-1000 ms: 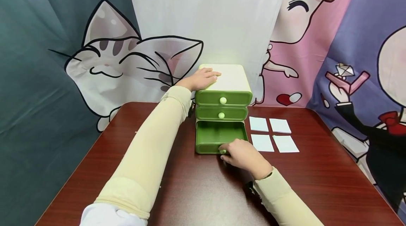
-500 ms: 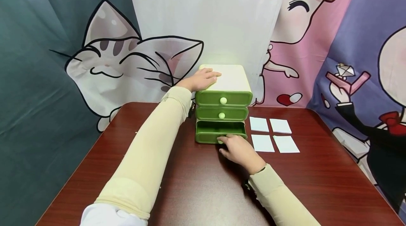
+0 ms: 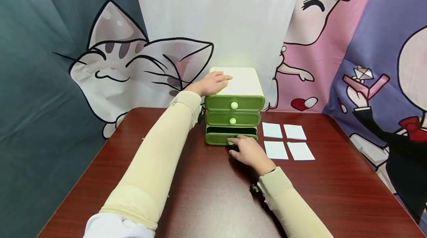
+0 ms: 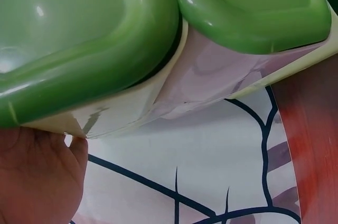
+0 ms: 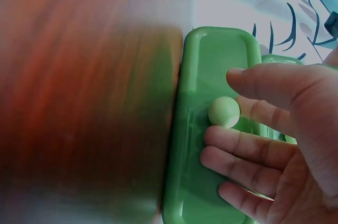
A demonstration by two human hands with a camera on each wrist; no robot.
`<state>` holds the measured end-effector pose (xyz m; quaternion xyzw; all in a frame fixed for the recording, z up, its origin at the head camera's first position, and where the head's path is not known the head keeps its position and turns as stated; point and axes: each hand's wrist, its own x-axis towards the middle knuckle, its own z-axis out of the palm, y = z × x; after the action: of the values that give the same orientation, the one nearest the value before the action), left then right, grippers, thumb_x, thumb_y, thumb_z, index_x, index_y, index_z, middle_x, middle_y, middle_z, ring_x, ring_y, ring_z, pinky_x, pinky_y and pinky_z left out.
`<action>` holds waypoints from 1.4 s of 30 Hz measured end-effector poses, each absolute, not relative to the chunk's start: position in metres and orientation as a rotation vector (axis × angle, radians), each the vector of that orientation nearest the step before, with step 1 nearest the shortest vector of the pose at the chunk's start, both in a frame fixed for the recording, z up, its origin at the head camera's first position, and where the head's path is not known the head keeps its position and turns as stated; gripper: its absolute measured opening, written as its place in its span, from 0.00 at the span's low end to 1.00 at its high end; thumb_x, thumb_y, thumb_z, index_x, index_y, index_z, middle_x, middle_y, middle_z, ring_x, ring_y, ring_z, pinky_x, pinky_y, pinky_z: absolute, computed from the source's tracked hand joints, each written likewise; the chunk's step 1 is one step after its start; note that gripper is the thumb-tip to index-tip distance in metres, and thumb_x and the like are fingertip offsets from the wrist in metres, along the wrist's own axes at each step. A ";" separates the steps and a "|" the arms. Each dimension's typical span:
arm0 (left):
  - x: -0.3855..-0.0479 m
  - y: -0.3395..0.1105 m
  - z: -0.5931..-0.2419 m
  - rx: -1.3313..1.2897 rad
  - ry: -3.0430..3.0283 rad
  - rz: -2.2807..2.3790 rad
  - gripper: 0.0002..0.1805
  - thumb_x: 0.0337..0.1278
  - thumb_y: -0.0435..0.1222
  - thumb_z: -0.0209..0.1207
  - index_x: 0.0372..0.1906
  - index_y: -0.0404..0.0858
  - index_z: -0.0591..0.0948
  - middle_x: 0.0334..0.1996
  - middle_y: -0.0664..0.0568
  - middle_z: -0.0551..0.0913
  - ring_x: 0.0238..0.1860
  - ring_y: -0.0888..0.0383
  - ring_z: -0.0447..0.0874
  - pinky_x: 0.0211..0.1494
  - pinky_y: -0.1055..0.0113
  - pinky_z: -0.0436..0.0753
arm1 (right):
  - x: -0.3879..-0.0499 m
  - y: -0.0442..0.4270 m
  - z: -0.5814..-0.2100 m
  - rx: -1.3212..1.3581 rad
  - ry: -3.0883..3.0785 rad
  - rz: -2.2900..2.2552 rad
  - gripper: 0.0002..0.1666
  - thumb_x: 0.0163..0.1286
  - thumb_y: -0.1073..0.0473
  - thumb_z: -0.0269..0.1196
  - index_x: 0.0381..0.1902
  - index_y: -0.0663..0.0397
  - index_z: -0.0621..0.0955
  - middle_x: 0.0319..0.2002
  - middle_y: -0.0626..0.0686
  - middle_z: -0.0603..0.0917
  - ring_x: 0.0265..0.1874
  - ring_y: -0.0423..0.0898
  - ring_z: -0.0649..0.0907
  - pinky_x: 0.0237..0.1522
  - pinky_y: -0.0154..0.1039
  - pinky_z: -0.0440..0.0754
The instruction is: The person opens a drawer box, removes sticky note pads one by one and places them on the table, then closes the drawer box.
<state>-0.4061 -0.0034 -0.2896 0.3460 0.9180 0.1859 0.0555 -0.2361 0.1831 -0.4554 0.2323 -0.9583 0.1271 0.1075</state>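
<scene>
A small cabinet [image 3: 238, 82] with a cream top and green drawers stands toward the back of the table. My left hand [image 3: 212, 83] rests on the left side of its top, fingers extended. In the left wrist view, part of that hand [image 4: 45, 176] shows below the green drawer fronts. The bottom drawer [image 3: 213, 139] is pulled out a little. At its pale green knob [image 5: 224, 112] is my right hand [image 3: 248, 151]. Its fairly straight fingertips [image 5: 215, 135] touch the drawer front beside the knob, and the thumb stands apart from it.
Several white square paper pads [image 3: 276, 150] lie right of the cabinet on the reddish-brown table [image 3: 207, 201]. Two upper drawers [image 3: 233, 118], each with a round knob, are closed. A printed cloth [image 3: 233, 19] hangs behind the table.
The bottom drawer has slid inward, from well out to only slightly out. My right hand has moved forward with it, and its thumb has come away from the knob. My left hand stays put.
</scene>
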 end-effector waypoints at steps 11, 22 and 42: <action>-0.408 -0.003 -0.292 1.047 2.799 0.564 0.27 0.82 0.49 0.36 0.78 0.52 0.64 0.81 0.45 0.49 0.81 0.47 0.41 0.80 0.47 0.43 | -0.252 0.186 -0.460 0.636 -2.823 0.411 0.28 0.65 0.51 0.68 0.63 0.49 0.83 0.53 0.58 0.84 0.54 0.56 0.83 0.58 0.56 0.77; -0.406 -0.002 -0.291 1.048 2.793 0.553 0.27 0.82 0.49 0.37 0.78 0.52 0.64 0.81 0.45 0.49 0.81 0.47 0.41 0.80 0.47 0.43 | -0.260 0.187 -0.464 0.573 -2.826 0.429 0.30 0.64 0.50 0.68 0.64 0.47 0.82 0.53 0.58 0.84 0.54 0.58 0.83 0.57 0.56 0.77; -0.403 0.000 -0.284 1.034 2.797 0.544 0.29 0.79 0.54 0.40 0.78 0.51 0.65 0.80 0.46 0.52 0.80 0.49 0.44 0.80 0.47 0.46 | -0.261 0.190 -0.466 0.570 -2.836 0.453 0.30 0.66 0.48 0.66 0.67 0.44 0.80 0.55 0.57 0.83 0.56 0.58 0.82 0.58 0.57 0.77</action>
<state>-0.4034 0.0002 -0.2843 0.3407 0.9213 0.1791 0.0552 -0.2613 0.1897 -0.4658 0.1936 -0.9630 0.1540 0.1066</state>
